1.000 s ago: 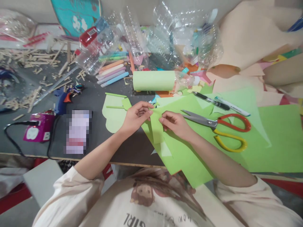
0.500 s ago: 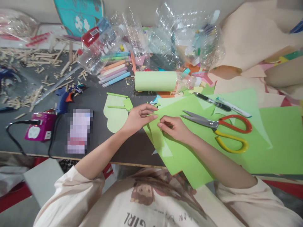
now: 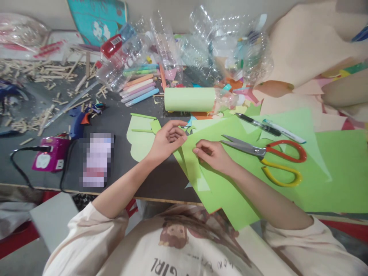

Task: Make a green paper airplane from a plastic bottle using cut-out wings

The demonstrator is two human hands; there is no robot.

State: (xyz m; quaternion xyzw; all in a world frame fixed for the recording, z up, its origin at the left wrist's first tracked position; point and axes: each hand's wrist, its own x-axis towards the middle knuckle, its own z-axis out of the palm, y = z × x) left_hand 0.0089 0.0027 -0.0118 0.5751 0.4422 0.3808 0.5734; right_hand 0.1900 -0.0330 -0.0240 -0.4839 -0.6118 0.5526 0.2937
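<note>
My left hand [image 3: 169, 140] rests at the left edge of the green paper sheets [image 3: 235, 195]. Its thumb and forefinger are apart, the other fingers loosely bent, and nothing shows between them. Over the same sheets, my right hand [image 3: 214, 155] is closed in a pinch; whatever its fingertips may hold is too small to make out. Left of my left hand lies a pale green rounded cutout [image 3: 140, 142] with thin green strips on it. To the right of my right hand, scissors [image 3: 263, 151] with red and yellow handles lie slightly apart-bladed on the paper.
Behind my hands lies a bottle wrapped in light green paper [image 3: 189, 99]. Markers [image 3: 140, 90], clear plastic bottles [image 3: 198, 50] and wooden sticks [image 3: 51, 71] crowd the back. A glue gun [image 3: 77, 122], purple box [image 3: 51, 154] and phone [image 3: 97, 160] are left; pens [image 3: 270, 127] lie right.
My left hand has shifted slightly left, and its thumb and forefinger have spread further apart. My right hand stays in nearly the same place, still pinched.
</note>
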